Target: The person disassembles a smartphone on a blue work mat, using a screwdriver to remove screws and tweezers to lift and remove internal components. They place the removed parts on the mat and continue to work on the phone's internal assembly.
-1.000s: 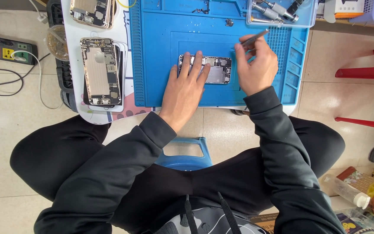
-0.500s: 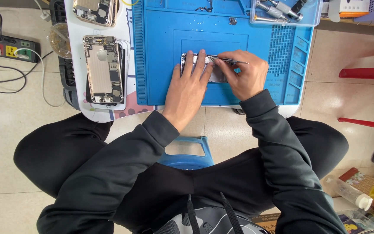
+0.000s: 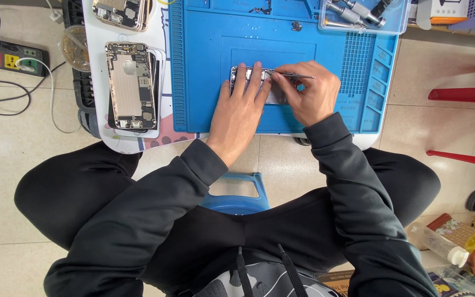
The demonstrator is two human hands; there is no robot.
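An opened phone lies flat on a blue work mat, mostly covered by my hands. My left hand rests flat on the phone's left part, fingers spread and pressing it down. My right hand is closed on thin metal tweezers, which lie nearly level with their tip over the phone's upper edge, close to my left fingertips. Both arms wear black sleeves.
A second opened phone body lies on the white table left of the mat, another above it. A clear tray of tools stands at the mat's top right. A power strip sits on the floor at left, bottles at lower right.
My right hand has come down from above the phone's right end onto the phone, bringing the tweezers level over its top edge. My left hand has stayed pressed on the phone.
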